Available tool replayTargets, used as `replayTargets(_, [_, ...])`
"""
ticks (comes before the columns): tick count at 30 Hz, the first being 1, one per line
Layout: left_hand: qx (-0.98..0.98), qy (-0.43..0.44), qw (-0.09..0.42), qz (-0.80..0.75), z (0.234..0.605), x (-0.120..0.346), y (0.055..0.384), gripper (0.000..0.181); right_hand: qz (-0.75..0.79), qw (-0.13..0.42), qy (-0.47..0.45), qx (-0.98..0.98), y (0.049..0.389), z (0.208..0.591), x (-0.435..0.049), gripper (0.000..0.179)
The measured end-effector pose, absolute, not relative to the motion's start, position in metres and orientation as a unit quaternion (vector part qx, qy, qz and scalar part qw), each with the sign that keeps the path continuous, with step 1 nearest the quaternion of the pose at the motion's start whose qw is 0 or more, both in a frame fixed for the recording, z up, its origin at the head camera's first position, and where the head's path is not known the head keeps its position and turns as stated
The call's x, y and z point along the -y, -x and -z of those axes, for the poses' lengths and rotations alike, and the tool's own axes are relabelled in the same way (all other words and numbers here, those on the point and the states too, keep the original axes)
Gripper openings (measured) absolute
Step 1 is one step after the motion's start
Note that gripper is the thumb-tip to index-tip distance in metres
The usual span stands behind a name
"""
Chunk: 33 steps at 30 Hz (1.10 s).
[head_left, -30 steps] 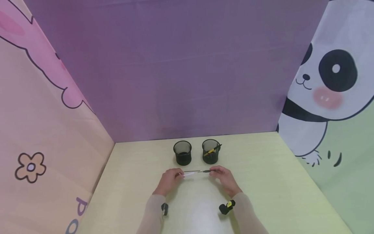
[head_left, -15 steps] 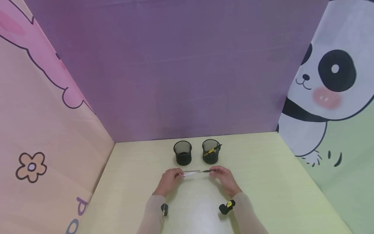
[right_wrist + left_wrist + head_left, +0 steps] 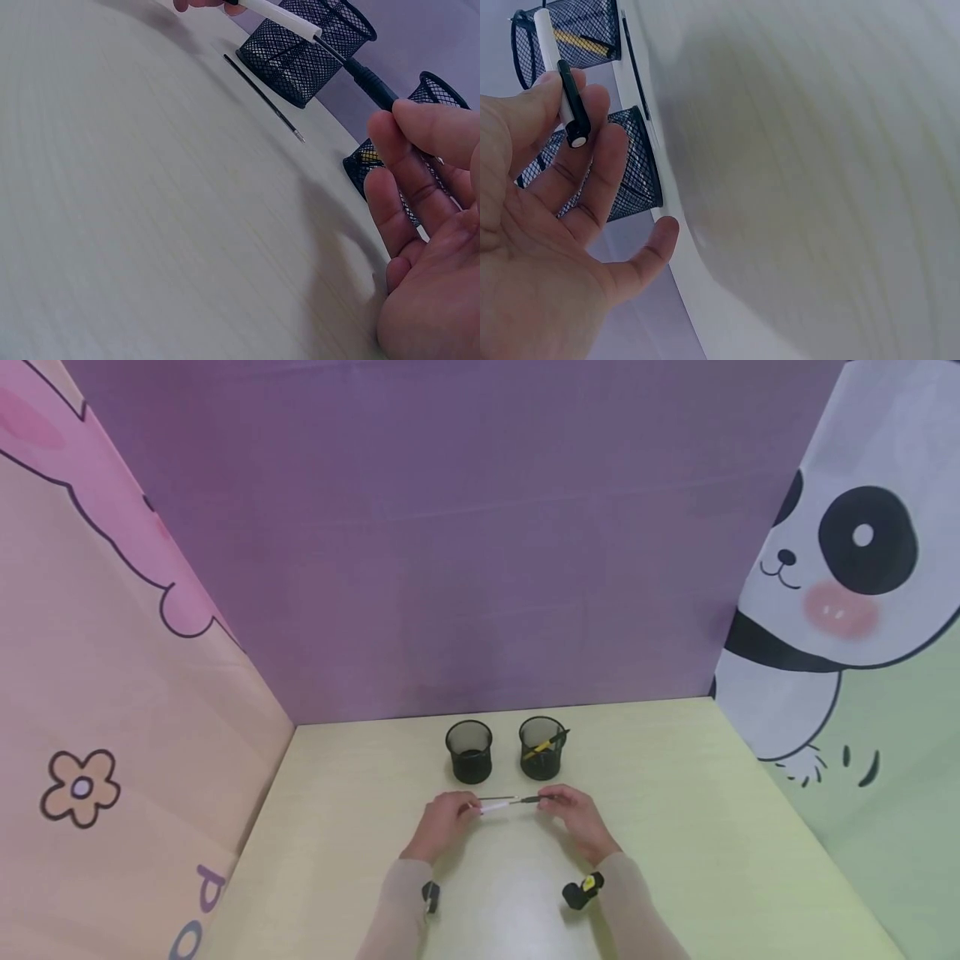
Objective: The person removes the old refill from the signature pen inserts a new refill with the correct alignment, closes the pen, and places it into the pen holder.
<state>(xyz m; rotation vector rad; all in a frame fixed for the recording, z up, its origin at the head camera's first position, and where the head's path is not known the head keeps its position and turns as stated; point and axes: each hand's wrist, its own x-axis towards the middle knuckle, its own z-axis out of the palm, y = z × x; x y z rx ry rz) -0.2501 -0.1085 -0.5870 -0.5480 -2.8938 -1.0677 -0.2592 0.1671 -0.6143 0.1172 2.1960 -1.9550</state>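
Left hand: your left hand pinches the white barrel at its end with the black clip, between thumb and fingertips; the little finger stands apart.
Right hand: your right hand pinches the dark grip piece between thumb and fingertip.
Pen parts' place: both are held between your two hands, in front of the mesh cups. The thin rod jutting from the grip piece meets the barrel's mouth; you cannot tell from here how far inside it reaches, if at all.
Rod at the mouth: it could catch on the rim or bend, I judge, if you let the two parts tilt out of line.
Fingertip hold: a slip seems possible, since you grasp each slim part only by one end; a sideways push could twist it.
Loose refill: the refill on the table, near the left cup, might roll if your knuckles brush it.
Barrel's direction: its long axis runs left to right across you; the clip end points left, the mouth right.
Grip piece's direction: nearly in line with the barrel, its rod pointing left.
Refill's direction: roughly left to right too, pale tip rightward.
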Motion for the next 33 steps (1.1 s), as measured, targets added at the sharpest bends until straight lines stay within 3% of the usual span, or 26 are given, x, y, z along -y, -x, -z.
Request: replayTargets(33, [0.926, 0.157, -0.013, 0.342, 0.586, 0.086, 0.254, 0.005, 0.660, 0.102, -0.045, -0.743, 0.257, 0.612, -0.164, 0.024])
